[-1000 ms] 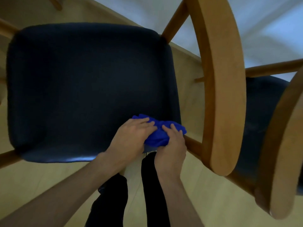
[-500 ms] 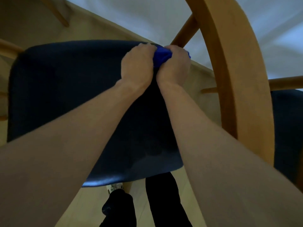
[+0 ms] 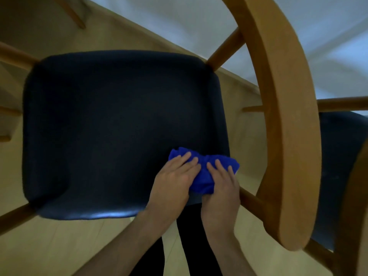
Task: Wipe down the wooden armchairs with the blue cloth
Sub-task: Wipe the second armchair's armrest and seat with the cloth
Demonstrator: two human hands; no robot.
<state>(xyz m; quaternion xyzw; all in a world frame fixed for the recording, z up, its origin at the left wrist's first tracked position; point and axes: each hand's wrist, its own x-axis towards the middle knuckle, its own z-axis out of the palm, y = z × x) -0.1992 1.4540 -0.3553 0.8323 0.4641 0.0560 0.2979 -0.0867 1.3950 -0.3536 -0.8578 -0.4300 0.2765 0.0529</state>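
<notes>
A wooden armchair with a dark navy seat cushion [image 3: 111, 128] fills the view from above. Its curved wooden armrest [image 3: 286, 120] arcs down the right side. A bunched blue cloth [image 3: 203, 176] lies on the seat's front right corner. My left hand [image 3: 173, 184] presses flat on the cloth's left part, fingers extended. Beside it, my right hand [image 3: 223, 188] presses on the cloth's right part, fingers extended, near the seat's right edge.
A second armchair [image 3: 338, 156] with a dark seat stands close on the right. Wooden rails [image 3: 16, 54] of the chair frame show at the left. My dark trouser legs [image 3: 191, 236] stand on the pale wood floor at the chair's front.
Both hands have pulled the cloth from the seat's back right corner toward me to the front right corner, along the right edge. Half a second before that they were at the front corner.
</notes>
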